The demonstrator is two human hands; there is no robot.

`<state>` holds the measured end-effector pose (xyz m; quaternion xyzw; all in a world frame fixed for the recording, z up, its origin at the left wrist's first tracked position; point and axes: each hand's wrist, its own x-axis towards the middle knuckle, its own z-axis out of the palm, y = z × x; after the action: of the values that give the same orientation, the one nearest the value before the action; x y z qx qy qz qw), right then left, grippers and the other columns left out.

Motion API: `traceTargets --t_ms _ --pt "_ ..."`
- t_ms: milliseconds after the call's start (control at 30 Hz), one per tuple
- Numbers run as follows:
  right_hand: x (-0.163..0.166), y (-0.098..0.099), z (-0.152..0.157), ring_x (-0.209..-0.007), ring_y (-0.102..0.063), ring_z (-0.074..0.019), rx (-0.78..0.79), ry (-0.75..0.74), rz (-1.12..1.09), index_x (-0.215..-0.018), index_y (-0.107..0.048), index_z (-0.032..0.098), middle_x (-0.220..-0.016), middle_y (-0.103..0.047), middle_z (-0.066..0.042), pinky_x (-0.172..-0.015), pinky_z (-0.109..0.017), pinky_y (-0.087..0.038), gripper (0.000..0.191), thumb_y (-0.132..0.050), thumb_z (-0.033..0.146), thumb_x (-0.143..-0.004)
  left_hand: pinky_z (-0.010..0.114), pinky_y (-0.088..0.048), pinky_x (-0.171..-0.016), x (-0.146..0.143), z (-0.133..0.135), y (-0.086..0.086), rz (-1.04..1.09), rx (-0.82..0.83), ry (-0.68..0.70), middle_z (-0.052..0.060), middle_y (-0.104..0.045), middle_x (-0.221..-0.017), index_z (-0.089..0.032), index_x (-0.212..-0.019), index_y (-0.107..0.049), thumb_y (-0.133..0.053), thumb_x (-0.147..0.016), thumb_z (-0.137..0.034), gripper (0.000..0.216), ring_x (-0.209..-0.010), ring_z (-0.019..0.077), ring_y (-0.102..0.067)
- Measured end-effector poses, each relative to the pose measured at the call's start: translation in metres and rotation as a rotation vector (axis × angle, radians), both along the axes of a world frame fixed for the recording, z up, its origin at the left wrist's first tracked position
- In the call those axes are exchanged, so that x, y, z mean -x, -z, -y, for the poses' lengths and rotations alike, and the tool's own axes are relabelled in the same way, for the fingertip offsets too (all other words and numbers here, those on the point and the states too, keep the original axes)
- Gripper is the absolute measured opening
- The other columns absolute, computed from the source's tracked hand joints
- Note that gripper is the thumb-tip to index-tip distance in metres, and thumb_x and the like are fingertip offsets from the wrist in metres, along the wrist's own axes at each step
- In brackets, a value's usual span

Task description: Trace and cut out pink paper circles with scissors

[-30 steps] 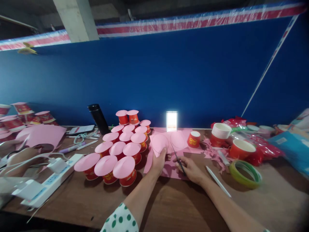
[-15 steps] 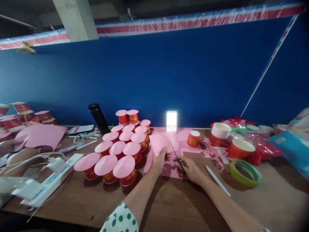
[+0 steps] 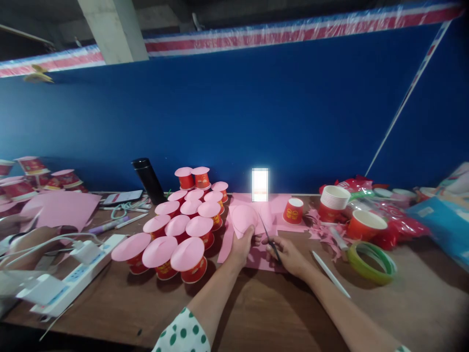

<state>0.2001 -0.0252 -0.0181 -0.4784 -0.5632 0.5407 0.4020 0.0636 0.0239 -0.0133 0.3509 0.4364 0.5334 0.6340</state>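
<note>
My left hand [image 3: 243,245] is closed on a piece of pink paper [image 3: 245,219] with a curved outline on it, thumb on top and fingers beneath. In my right hand [image 3: 288,255] is a pair of dark scissors [image 3: 270,239], its narrow blades pointing up and left beside the paper's right edge. Whether the blades touch the paper, I cannot tell. More pink paper sheets [image 3: 258,259] lie under both hands. To the left stand several red paper cups [image 3: 193,273] with pink paper discs on top. A red paper cup [image 3: 293,213] is right of the sheets.
At right are stacked paper cups [image 3: 334,201], pink scraps [image 3: 326,233], a white pen [image 3: 330,275] and a green tape roll [image 3: 372,264]. A bright phone screen [image 3: 260,185] stands behind the paper. Left are a black flask [image 3: 149,181], a power strip [image 3: 78,274] and another person's hand [image 3: 31,247].
The held pink paper has turned slightly and shifted a little to the right. My right hand with the scissors has barely moved. The view has shifted very slightly.
</note>
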Motion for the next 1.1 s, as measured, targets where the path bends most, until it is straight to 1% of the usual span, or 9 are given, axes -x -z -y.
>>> traceTargets --t_ms 133,300,400,467,667,767,867,967,1100 --pt "-0.001 0.001 -0.002 -0.048 -0.055 -0.0111 -0.051 0.013 0.007 -0.101 -0.052 0.016 -0.061 -0.059 0.001 -0.041 -0.021 -0.041 0.042 -0.055 0.046 -0.073 0.023 -0.043 -0.042 -0.003 0.005 0.002 -0.031 0.015 0.012 0.003 -0.058 -0.047 -0.010 -0.068 -0.061 -0.067 -0.062 -0.041 0.031 -0.040 0.0121 -0.052" --pt "0.002 -0.005 -0.001 -0.045 -0.053 -0.0117 -0.081 0.037 0.003 -0.098 -0.055 0.015 -0.058 -0.059 0.001 -0.041 -0.023 -0.041 0.042 -0.055 0.048 -0.073 0.023 -0.044 -0.042 -0.005 0.006 0.009 -0.029 -0.022 0.043 0.004 -0.061 -0.051 -0.011 -0.065 -0.059 -0.065 -0.063 -0.042 0.032 -0.042 0.0123 -0.054" --pt "0.003 -0.007 0.000 -0.045 -0.053 -0.0113 -0.096 0.048 0.005 -0.096 -0.056 0.014 -0.057 -0.059 0.001 -0.043 -0.023 -0.042 0.040 -0.056 0.047 -0.072 0.022 -0.044 -0.043 -0.005 0.007 0.007 -0.031 -0.005 0.045 0.004 -0.061 -0.051 -0.011 -0.066 -0.060 -0.065 -0.064 -0.041 0.031 -0.042 0.0118 -0.054" --pt "0.003 -0.005 0.000 -0.044 -0.053 -0.0112 -0.090 0.052 0.011 -0.097 -0.055 0.014 -0.058 -0.059 0.001 -0.041 -0.023 -0.041 0.039 -0.055 0.045 -0.073 0.022 -0.043 -0.041 -0.005 0.007 0.006 -0.045 0.014 0.043 0.005 -0.061 -0.051 -0.010 -0.065 -0.060 -0.065 -0.064 -0.041 0.031 -0.041 0.0113 -0.053" --pt "0.000 -0.004 0.002 -0.043 -0.054 -0.0117 -0.108 0.055 0.044 -0.100 -0.054 0.015 -0.058 -0.058 0.001 -0.035 -0.020 -0.039 0.037 -0.053 0.043 -0.076 0.019 -0.033 -0.032 -0.005 0.007 0.004 -0.099 0.049 0.066 0.005 -0.059 -0.049 -0.010 -0.062 -0.060 -0.063 -0.065 -0.044 0.034 -0.038 0.0107 -0.050" --pt "0.001 -0.008 0.003 -0.040 -0.052 -0.0108 -0.110 0.060 0.059 -0.100 -0.054 0.015 -0.056 -0.058 0.001 -0.032 -0.019 -0.037 0.038 -0.051 0.045 -0.076 0.020 -0.036 -0.035 -0.005 0.009 0.001 -0.106 0.066 0.056 0.004 -0.058 -0.046 -0.011 -0.064 -0.061 -0.063 -0.065 -0.042 0.032 -0.038 0.0108 -0.049" --pt "0.001 -0.010 0.004 -0.039 -0.051 -0.0098 -0.080 0.061 0.062 -0.101 -0.053 0.015 -0.056 -0.057 0.001 -0.031 -0.018 -0.036 0.040 -0.051 0.046 -0.075 0.022 -0.038 -0.039 -0.005 0.010 -0.003 -0.092 0.064 0.050 0.004 -0.058 -0.047 -0.011 -0.065 -0.061 -0.065 -0.064 -0.042 0.031 -0.041 0.0116 -0.051" --pt "0.002 -0.010 0.003 -0.039 -0.051 -0.0098 -0.053 0.068 0.054 -0.100 -0.053 0.016 -0.057 -0.058 0.001 -0.031 -0.017 -0.036 0.041 -0.052 0.048 -0.074 0.020 -0.032 -0.034 -0.004 0.010 -0.005 -0.122 0.094 0.071 0.004 -0.057 -0.048 -0.010 -0.063 -0.061 -0.063 -0.064 -0.045 0.035 -0.040 0.0107 -0.049" --pt "0.002 -0.009 0.002 -0.035 -0.048 -0.0085 -0.028 0.064 0.012 -0.098 -0.052 0.016 -0.055 -0.058 0.003 -0.029 -0.017 -0.035 0.040 -0.051 0.049 -0.074 0.019 -0.022 -0.031 -0.003 0.008 -0.002 -0.180 0.107 0.103 0.003 -0.056 -0.050 -0.009 -0.061 -0.060 -0.059 -0.066 -0.049 0.040 -0.039 0.0087 -0.046"
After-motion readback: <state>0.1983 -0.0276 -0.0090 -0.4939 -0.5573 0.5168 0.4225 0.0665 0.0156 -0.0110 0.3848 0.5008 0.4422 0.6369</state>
